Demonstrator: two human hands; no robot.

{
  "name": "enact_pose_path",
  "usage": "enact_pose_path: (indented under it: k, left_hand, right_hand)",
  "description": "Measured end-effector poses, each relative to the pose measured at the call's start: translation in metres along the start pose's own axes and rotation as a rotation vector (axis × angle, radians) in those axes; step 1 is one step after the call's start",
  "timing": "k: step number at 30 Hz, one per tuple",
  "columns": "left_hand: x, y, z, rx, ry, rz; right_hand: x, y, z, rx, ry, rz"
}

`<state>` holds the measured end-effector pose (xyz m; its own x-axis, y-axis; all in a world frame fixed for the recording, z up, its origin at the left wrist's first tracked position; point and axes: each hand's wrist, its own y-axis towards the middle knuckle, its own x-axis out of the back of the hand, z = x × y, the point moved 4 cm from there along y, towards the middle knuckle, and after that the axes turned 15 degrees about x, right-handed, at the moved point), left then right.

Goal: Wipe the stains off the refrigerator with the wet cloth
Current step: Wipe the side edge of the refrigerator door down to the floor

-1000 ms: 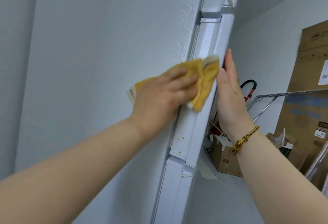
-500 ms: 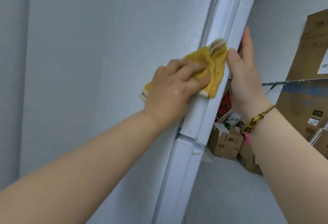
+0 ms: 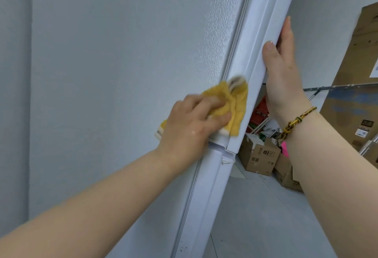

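The white refrigerator (image 3: 143, 53) fills the left and middle, seen from its textured side wall. Its door edge (image 3: 263, 38) runs diagonally up to the right. My left hand (image 3: 190, 128) presses a yellow cloth (image 3: 294, 104) flat on the door's side edge, near the bottom end of the upper door. The cloth is blurred from motion. My right hand (image 3: 284, 69), with a braided bracelet at the wrist, grips the front edge of the upper door, thumb on the side face and fingers behind it. Small dark specks (image 3: 184, 248) show low on the lower door's edge.
Behind the door stand cardboard boxes (image 3: 259, 155) on the grey floor, a tall brown carton (image 3: 356, 85) at the right, a metal rack bar (image 3: 337, 87) and red crates (image 3: 259, 112). A grey wall (image 3: 14, 94) lies left of the refrigerator.
My left hand has slid the cloth down the door edge toward the gap between the two doors. My right hand keeps its grip on the door, and the view has shifted closer.
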<state>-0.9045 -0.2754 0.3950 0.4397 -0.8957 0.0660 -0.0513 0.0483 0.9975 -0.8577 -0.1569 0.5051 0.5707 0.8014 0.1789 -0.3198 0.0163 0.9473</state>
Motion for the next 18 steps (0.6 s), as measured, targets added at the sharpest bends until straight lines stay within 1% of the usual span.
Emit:
enact_pose_path:
  k: [2, 4, 6, 8, 11, 15, 16, 18]
  left_hand:
    - [0.002, -0.04, 0.003, -0.06, 0.013, 0.071]
    - [0.006, -0.062, 0.008, -0.086, 0.018, 0.123]
    - [0.008, -0.065, 0.007, -0.065, 0.019, 0.147]
    - [0.011, -0.061, 0.005, 0.008, -0.016, 0.174]
    - [0.018, -0.067, 0.009, 0.226, -0.127, 0.226]
    - [0.023, -0.092, 0.02, 0.602, -0.283, 0.277]
    - [0.025, -0.103, 0.024, 0.713, -0.325, 0.273]
    - [0.031, -0.126, 0.026, 0.923, -0.404, 0.241]
  right_hand:
    - [0.001, -0.002, -0.001, -0.002, -0.005, 0.004]
    - [0.001, -0.001, -0.001, -0.002, -0.024, 0.011]
    - [0.0, -0.004, 0.002, -0.012, -0.048, 0.04]
    - [0.0, -0.014, 0.006, -0.041, -0.06, 0.046]
    - [-0.001, -0.059, 0.001, -0.128, -0.034, -0.017]
    - [-0.026, -0.145, -0.01, -0.139, 0.01, 0.031]
    - [-0.034, -0.162, -0.016, -0.141, -0.001, 0.037]
    - [-0.045, -0.179, -0.024, -0.102, -0.1, 0.036]
